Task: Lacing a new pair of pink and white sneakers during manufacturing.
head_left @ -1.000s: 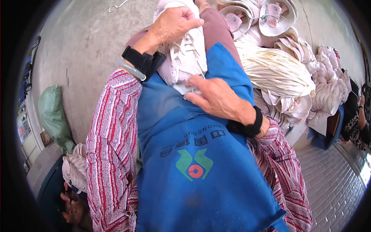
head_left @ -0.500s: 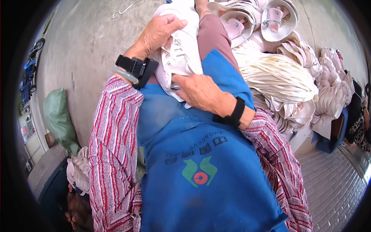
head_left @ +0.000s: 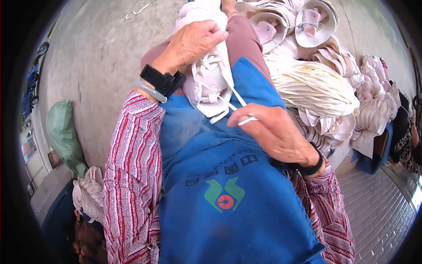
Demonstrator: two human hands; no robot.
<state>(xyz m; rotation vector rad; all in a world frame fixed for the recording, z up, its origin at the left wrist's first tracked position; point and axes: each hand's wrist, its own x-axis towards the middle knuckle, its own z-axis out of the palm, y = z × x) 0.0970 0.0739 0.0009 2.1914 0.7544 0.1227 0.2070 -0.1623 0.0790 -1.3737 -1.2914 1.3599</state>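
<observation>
A white and pale pink shoe upper (head_left: pixel 203 86) lies across my lap, against the top of my blue apron (head_left: pixel 189 132). My right hand (head_left: pixel 279 132) is closed on a white shoelace (head_left: pixel 238 97), which runs taut from the upper's eyelets to its fingers. The lace's loose end shows at the fingertips. Over the middle of the upper, my left hand (head_left: pixel 193 46) is curled with thumb and forefinger together. What it grips, if anything, is hidden beneath it. Other lace loops hang at the upper's near end.
To the right lie a thick bundle of white laces (head_left: pixel 316 86) and nested, tied shoe uppers (head_left: pixel 314 26). Further stacks of uppers (head_left: pixel 376 94) stand beyond. A green sack (head_left: pixel 65 132) and more uppers (head_left: pixel 89 193) are at the left. Another person (head_left: pixel 409 132) is partly visible far right.
My right hand has moved from the upper's near end outward to the right, drawing the lace out. My left hand has shifted right and slightly nearer over the upper.
</observation>
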